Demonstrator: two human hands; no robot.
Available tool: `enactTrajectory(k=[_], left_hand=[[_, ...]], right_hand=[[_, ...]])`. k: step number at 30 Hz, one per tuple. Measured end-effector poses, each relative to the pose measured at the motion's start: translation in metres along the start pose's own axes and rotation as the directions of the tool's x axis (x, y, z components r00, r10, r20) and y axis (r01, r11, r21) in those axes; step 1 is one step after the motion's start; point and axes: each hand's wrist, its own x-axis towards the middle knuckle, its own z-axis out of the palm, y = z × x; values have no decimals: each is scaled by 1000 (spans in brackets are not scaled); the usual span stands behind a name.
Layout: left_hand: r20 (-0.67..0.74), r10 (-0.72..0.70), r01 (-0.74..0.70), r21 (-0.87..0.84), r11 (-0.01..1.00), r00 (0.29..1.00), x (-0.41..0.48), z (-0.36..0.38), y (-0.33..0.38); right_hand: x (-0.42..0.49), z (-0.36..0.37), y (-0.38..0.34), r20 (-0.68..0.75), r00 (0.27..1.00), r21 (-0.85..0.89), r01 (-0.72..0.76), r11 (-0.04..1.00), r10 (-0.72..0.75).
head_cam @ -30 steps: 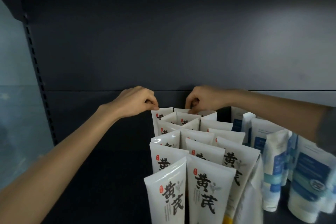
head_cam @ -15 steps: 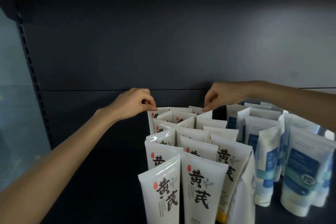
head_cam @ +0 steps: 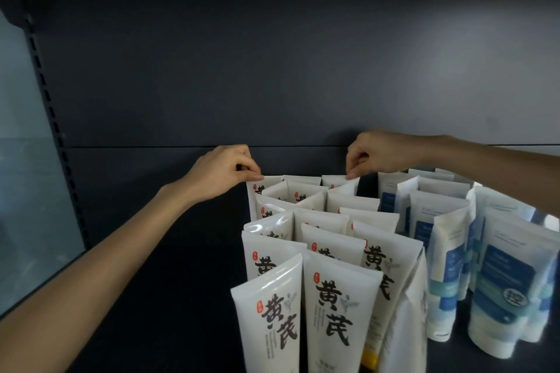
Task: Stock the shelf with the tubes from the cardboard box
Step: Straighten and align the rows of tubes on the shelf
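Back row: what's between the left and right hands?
Head view: the crimped top of one white tube sits between the left hand and right hand.

The cream tubes (head_cam: 339, 306) look like smooth, glossy plastic: their fronts catch soft bands of light, and the black lettering lies flat on the surface. Their sealed top edges are pressed thin. The blue-and-white tubes (head_cam: 500, 297) are plastic too, smooth, with a softer satin sheen. The back panel (head_cam: 272, 70) is dark, smooth and matt, like painted metal, with only a faint glow on it. The shelf (head_cam: 181, 297) is dark and matt as well. The slotted upright (head_cam: 51, 118) looks like dark metal. The pane (head_cam: 24, 191) is smooth and reflective, like glass.
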Motion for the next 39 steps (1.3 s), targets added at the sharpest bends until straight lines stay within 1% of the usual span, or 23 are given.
enactTrajectory(k=[7,11,13,15,17,19,21,24,27,30,33,39], left_hand=[[5,-2,2,-2,1000,1000,-1,-1,2],[-10,2,-2,4,1000,1000,-1,-6,10],[0,1,-1,-39,999,1000,0,-11,17],[75,-26,32,-90,995,997,-1,-19,26],[185,-67,88,-104,991,980,-2,-25,35],[269,-107,128,-60,990,957,-3,-27,41],[293,-124,136,-21,990,948,-2,-27,44],[270,-110,111,15,994,957,-3,-30,45],[239,-42,30,54,998,970,-4,-31,40],[200,15,-31,78,996,980,-5,-28,33],[171,37,-49,68,996,984,-6,-28,26],[142,107,-129,160,979,984,-8,-28,19]], right_hand=[[-2,-3,0,37,999,64,-40,997,38],[-4,-10,-10,-35,999,139,-13,990,18],[-3,-12,-20,-54,999,171,16,985,-7],[-1,-10,-31,-29,999,188,32,982,-27],[2,-6,-40,16,999,194,40,980,-43],[6,-2,-47,62,996,199,44,979,-57],[10,1,-51,93,994,184,35,982,-53],[16,4,-56,105,993,186,40,982,-60],[19,4,-57,108,991,187,54,981,-75],[19,5,-56,85,992,205,78,976,-97],[18,8,-55,51,992,210,99,973,-112],[19,11,-54,16,993,229,112,967,-119]])
